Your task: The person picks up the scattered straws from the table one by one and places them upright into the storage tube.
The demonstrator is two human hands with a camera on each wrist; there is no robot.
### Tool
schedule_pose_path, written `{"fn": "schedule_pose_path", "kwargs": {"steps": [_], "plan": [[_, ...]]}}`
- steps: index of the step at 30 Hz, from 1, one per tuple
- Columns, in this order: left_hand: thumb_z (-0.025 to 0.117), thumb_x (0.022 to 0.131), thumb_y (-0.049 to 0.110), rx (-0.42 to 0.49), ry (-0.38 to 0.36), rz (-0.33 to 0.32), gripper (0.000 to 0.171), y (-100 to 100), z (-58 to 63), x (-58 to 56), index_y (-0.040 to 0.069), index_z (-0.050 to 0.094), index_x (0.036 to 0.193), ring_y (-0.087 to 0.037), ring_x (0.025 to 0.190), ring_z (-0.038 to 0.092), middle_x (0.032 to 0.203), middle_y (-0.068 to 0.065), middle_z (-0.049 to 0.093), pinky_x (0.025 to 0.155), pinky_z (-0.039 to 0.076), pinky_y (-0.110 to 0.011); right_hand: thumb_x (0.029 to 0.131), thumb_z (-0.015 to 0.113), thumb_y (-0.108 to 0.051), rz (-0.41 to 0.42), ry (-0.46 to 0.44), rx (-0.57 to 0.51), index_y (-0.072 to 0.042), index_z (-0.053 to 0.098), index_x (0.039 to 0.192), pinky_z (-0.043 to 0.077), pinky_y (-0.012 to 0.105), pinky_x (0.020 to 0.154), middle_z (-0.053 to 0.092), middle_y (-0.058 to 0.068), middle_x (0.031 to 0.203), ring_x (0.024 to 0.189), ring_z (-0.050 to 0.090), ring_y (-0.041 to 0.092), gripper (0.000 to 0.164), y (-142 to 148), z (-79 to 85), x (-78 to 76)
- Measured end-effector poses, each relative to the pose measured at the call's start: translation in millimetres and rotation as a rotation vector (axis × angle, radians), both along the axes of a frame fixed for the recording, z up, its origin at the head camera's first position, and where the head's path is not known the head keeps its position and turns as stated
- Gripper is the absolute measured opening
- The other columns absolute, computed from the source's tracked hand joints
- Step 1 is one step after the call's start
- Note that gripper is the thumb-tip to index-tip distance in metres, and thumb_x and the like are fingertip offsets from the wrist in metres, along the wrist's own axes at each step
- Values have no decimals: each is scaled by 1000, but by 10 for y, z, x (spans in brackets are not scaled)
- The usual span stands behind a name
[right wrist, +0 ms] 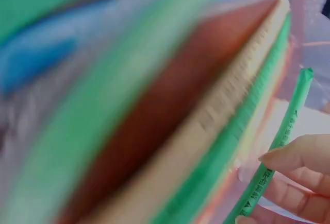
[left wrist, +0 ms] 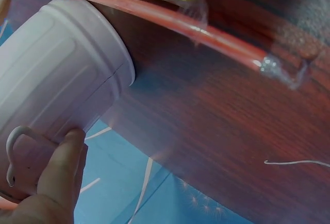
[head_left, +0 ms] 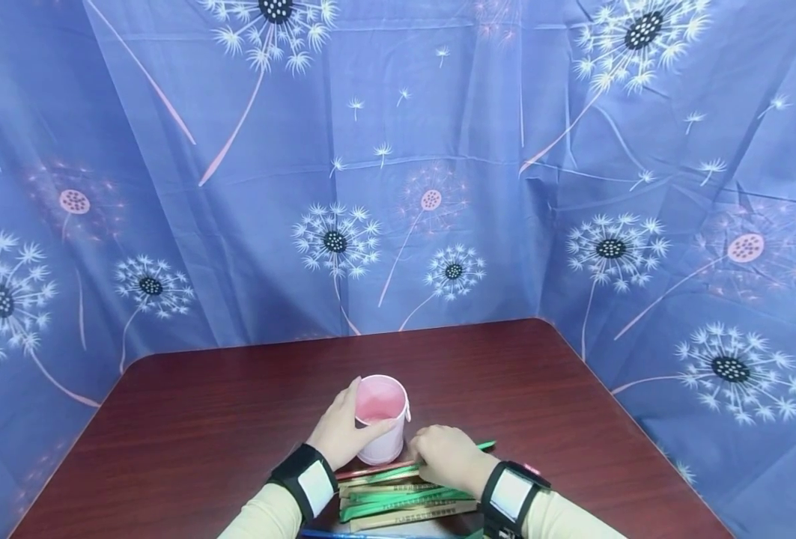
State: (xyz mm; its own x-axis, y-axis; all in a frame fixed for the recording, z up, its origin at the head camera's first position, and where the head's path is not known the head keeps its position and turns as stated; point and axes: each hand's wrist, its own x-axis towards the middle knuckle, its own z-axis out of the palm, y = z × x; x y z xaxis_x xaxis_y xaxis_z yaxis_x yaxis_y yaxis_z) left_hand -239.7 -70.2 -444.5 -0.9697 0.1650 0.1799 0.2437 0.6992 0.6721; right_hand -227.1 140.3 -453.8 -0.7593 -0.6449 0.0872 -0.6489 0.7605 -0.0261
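A small pale pink bucket (head_left: 389, 442) stands upright on the table, with a pink inside. My left hand (head_left: 340, 430) grips it from the left, thumb across the near side and fingers at the far side. In the left wrist view a finger (left wrist: 62, 165) presses the bucket's ribbed wall beside a small loop. Just right of the bucket, my right hand (head_left: 448, 457) pinches a green wrapped drinking straw (right wrist: 286, 126) with black print between thumb and fingers. Below both hands lie several wrapped straws (head_left: 404, 500), green and beige, with a red straw (left wrist: 227, 44) nearest the bucket.
A blue straw (head_left: 350, 534) lies at the bottom edge of the head view. The dark red wooden table (head_left: 236, 404) extends around the bucket to rounded far corners. Blue dandelion-printed cloth (head_left: 398, 187) hangs behind and along both sides.
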Motion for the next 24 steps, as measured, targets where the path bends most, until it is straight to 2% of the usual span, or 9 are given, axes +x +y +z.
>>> {"fn": "schedule_pose_path", "kwargs": {"steps": [6, 13, 17, 24], "plan": [[76, 78, 57, 5, -9, 4, 103, -6, -14, 1, -4, 33, 150, -41, 125, 55, 141, -27, 51, 101, 48, -57, 74, 81, -17, -42, -79, -66, -19, 69, 77, 50, 26, 61, 65, -11, 77, 70, 59, 6, 12, 145, 295, -52], [79, 78, 51, 12, 2, 20, 99, -12, -23, -6, -3, 35, 148, -41, 124, 56, 139, -27, 52, 100, 49, -57, 82, 73, -12, -73, -286, -326, -17, 71, 85, 46, 22, 60, 64, -11, 77, 66, 52, 2, 6, 268, 688, -121], [77, 77, 57, 30, 4, 24, 101, 7, -35, -20, -3, 36, 148, -40, 124, 56, 138, -27, 53, 100, 49, -57, 84, 72, -12, -80, -305, -515, -17, 71, 87, 47, 23, 63, 66, -10, 79, 67, 54, 4, 6, 314, 876, -146], [77, 77, 59, 25, -12, 22, 103, 14, -10, -17, -2, 35, 149, -39, 124, 57, 138, -26, 54, 101, 49, -56, 87, 73, -12, -131, -295, -836, -12, 70, 92, 55, 28, 71, 72, 1, 85, 78, 66, 11, 6, 249, 1126, -228]]}}
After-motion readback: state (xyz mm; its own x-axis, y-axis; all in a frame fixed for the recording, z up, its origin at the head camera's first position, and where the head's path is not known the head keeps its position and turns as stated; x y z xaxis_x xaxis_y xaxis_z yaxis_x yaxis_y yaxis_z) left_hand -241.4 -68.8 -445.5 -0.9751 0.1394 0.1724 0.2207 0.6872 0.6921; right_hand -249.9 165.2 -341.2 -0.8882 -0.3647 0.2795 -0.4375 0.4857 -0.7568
